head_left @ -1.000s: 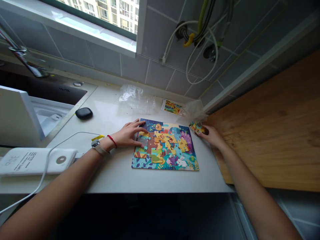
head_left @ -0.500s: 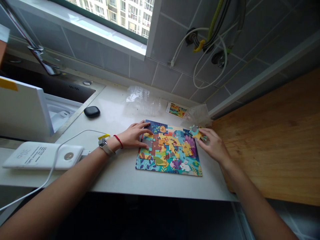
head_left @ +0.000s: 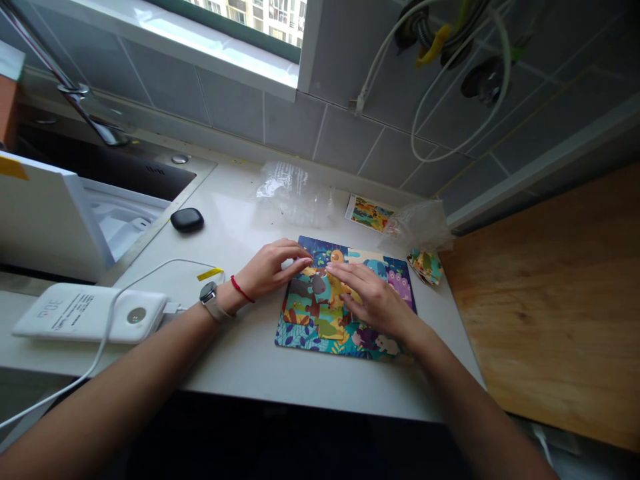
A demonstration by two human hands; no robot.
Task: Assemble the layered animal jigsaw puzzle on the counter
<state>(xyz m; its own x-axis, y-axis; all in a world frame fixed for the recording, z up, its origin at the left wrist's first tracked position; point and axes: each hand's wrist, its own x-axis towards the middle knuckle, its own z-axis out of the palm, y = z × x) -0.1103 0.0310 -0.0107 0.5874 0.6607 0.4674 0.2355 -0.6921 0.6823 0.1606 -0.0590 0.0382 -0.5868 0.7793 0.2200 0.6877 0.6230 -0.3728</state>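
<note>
A jigsaw puzzle board [head_left: 299, 338] with bright animal pictures lies on the white counter, partly covered by both hands. My left hand [head_left: 273, 268] is over its upper left side, thumb and fingers slightly apart with nothing visible between them. From the right, my right hand [head_left: 373, 297] reaches across the middle of the board. Its fingertips and thumb are at the edges of a grey, teal and yellow puzzle piece [head_left: 320, 285], low over or touching the other pieces. Part of that piece is hidden under the fingers.
Loose puzzle pieces [head_left: 427, 265] lie right of the board, by a clear plastic bag [head_left: 423, 223] and a picture card [head_left: 369, 213]. Another plastic wrapper [head_left: 293, 193] is behind. At left are a black case [head_left: 187, 220], a white power bank [head_left: 90, 312] with cable, and the sink [head_left: 173, 183].
My right hand has moved left from the board's right edge to its middle, bringing the puzzle piece along. My left hand has lifted and drawn its fingers closer together. The view has shifted slightly.
</note>
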